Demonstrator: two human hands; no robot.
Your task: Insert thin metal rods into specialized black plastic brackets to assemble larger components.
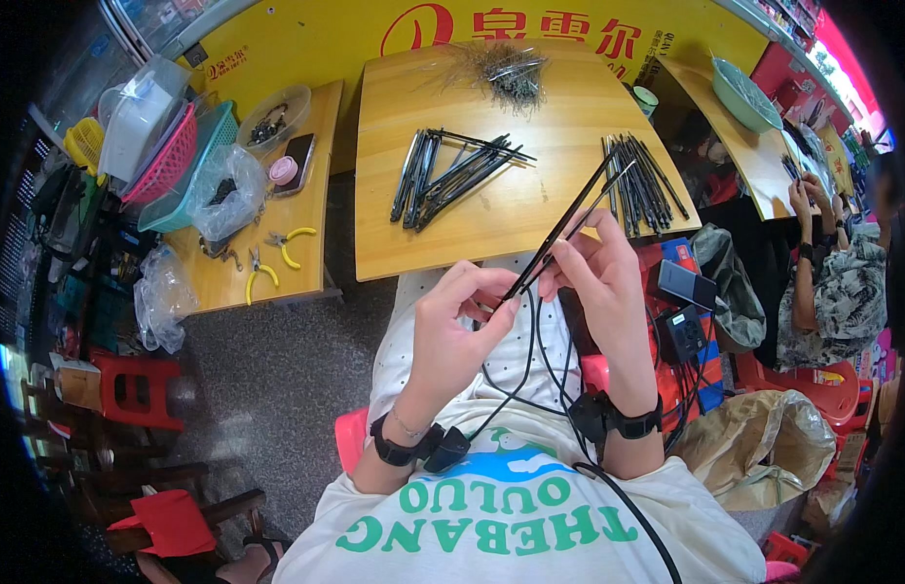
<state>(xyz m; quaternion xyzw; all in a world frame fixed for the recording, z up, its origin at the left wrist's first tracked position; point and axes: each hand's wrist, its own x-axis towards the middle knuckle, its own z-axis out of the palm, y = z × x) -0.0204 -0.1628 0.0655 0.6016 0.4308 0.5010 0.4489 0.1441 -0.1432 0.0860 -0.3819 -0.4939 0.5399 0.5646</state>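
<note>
In front of my body, above my lap, several long thin black sticks [575,212] slant up and to the right. My left hand [464,316] is closed around their lower end, thumb and fingers pinched together. My right hand [600,268] pinches the sticks a little higher up; the exact hold is partly hidden by its fingers. Past my hands on the wooden table [559,209] lie two piles of similar sticks: a left pile [452,180] spread in a V, and a right pile [650,185] lying side by side. What the sticks belong to cannot be made out.
A tangle of thin wiry pieces [516,76] lies at the table's far edge. On the left side table are two yellow-handled pliers [262,275], a plastic bag [225,190], a phone [295,164] and baskets [165,165]. Cables trail from my wrists. A co-worker [834,282] sits at right.
</note>
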